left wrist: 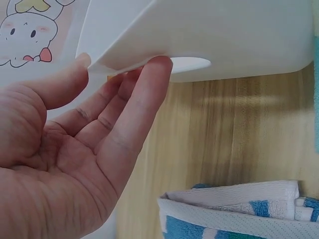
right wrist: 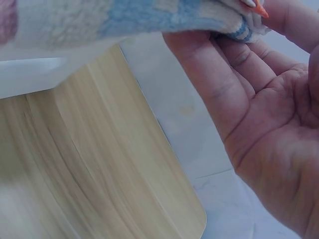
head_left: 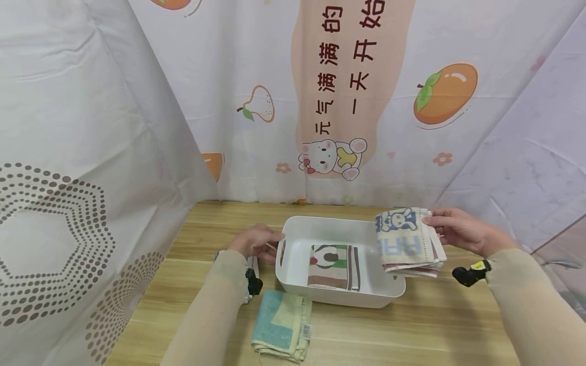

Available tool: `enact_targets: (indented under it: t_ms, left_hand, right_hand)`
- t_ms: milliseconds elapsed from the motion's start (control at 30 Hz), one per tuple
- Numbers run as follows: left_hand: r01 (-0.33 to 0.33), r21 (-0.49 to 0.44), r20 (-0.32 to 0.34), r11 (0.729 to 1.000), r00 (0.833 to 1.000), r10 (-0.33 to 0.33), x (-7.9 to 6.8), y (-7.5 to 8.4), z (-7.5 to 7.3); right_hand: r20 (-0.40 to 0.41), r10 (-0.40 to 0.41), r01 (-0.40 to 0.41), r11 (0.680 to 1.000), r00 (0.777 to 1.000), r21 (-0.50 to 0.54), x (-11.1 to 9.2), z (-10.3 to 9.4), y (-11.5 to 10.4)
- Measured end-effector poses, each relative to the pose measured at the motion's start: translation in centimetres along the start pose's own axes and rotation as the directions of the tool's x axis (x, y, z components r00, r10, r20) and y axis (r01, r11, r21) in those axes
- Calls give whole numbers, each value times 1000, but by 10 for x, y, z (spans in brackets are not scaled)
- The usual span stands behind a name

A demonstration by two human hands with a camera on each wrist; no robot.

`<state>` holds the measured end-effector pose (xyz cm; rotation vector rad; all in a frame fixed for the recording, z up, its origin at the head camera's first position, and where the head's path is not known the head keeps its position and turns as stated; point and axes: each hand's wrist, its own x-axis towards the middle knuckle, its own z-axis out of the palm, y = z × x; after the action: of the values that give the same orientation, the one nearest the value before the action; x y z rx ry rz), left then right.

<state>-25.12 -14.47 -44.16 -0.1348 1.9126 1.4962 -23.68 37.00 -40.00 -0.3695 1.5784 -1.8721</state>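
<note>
A white plastic bin (head_left: 329, 298) stands on the table. Its left end is gripped by my left hand (head_left: 257, 241), the thumb at the rim and the fingers by the handle slot (left wrist: 189, 64). Inside, on the bin's floor, lies a folded brown, white and green towel (head_left: 330, 272). My right hand (head_left: 462, 231) pinches the right edge of a folded cream towel (head_left: 399, 239) with a blue bear and letters, its thumb on top and fingers underneath. That towel is held over the bin's right end and hides part of the rim.
A folded teal and pale yellow towel (head_left: 280, 325) lies in front of the bin. Left of the bin, partly under my left forearm, is a blue and white towel (left wrist: 239, 219). A printed curtain (head_left: 265, 51) hangs behind the wooden table (head_left: 439, 330).
</note>
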Motion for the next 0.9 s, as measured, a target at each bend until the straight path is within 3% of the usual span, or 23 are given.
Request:
enact_targets:
  t_ms: [200,600,767,900]
  left_hand:
    - [6,54,-55,999,998,-3,3,2,1]
    - [-16,151,-152,988,988,39,2,10,6]
    - [-15,185,-247,983,967,61,3,17,9]
    - [-55,189,-331,980,936,117,4,26,10]
  right_hand:
    - [30,-6,5,1000,1000,15,3,1,3]
    - [-33,21,-21,1000,999,-1,8,8,7]
    - [-15,19,-19,1000,1000,6,11,10,9]
    - [-11,22,-22,1000,1000,0,13,12,11]
